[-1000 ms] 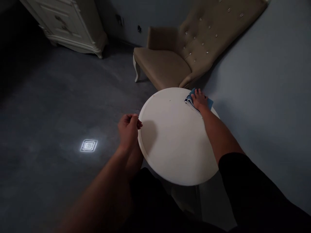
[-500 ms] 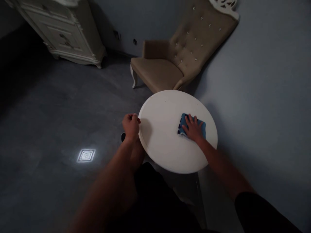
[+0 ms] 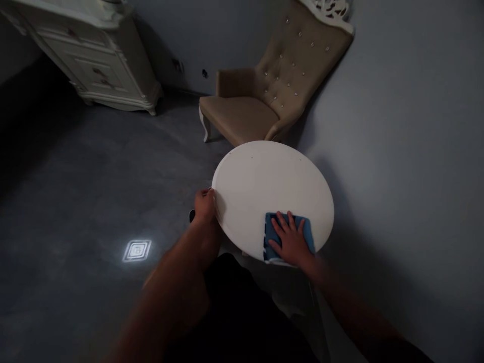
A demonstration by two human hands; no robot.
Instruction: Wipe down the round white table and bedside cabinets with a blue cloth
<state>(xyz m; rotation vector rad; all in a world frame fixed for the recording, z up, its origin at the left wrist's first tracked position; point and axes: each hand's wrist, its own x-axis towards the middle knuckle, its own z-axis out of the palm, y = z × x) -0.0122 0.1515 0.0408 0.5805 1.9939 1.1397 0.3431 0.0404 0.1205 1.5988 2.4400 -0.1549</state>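
Note:
My right hand lies flat with its fingers spread, pressing a blue cloth against the near edge of a round white table. The cloth has a dark and white patterned border on its left side, and its lower edge reaches the table's rim. At the table's left rim, my left hand is closed, its fingers curled against the edge. The fingertips of that hand are partly hidden.
Behind the table stands a brown tufted armchair with white carved trim. A pale cabinet is at the back left. The grey wall rises close on the right. A bright square light patch shows on the dark floor.
My right hand and the cloth have slid toward me, from the table's right middle to its near edge. My left hand has shifted slightly down against the rim. The view has moved a little.

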